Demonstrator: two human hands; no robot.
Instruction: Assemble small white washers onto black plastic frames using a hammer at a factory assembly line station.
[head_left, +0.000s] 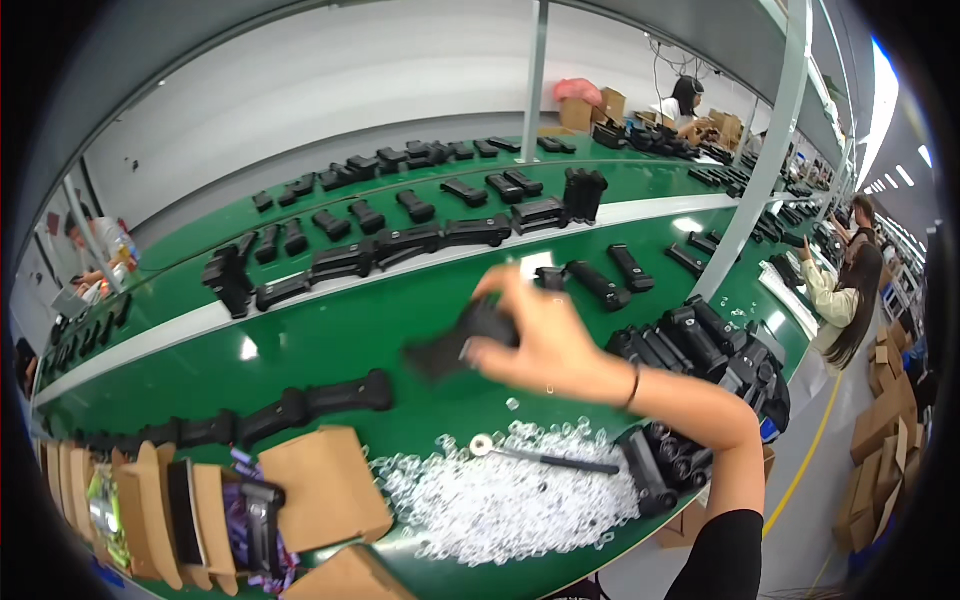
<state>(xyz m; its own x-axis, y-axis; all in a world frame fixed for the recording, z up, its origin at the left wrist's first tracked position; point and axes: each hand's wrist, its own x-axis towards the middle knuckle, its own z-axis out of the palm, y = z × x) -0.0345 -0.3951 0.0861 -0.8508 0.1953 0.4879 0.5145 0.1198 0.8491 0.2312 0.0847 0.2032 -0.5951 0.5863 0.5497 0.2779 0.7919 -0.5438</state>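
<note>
My right hand (545,340) reaches in from the lower right, over the middle of the green table. Its fingers are closed round a black camera battery grip (455,345), smeared by motion. Below the hand lies a wide heap of small clear plastic pieces (520,500). A black-handled tool (560,461) with a pale ring at one end rests on that heap. Right of the heap, more black battery grips (690,345) are piled close together. My left hand is out of the picture.
Battery grips stand in a row (400,245) along a white ledge, and others lie at the left (300,405). Open cardboard boxes (325,485) fill the near left. A metal post (765,150) rises at the right. Other people (850,290) work farther along.
</note>
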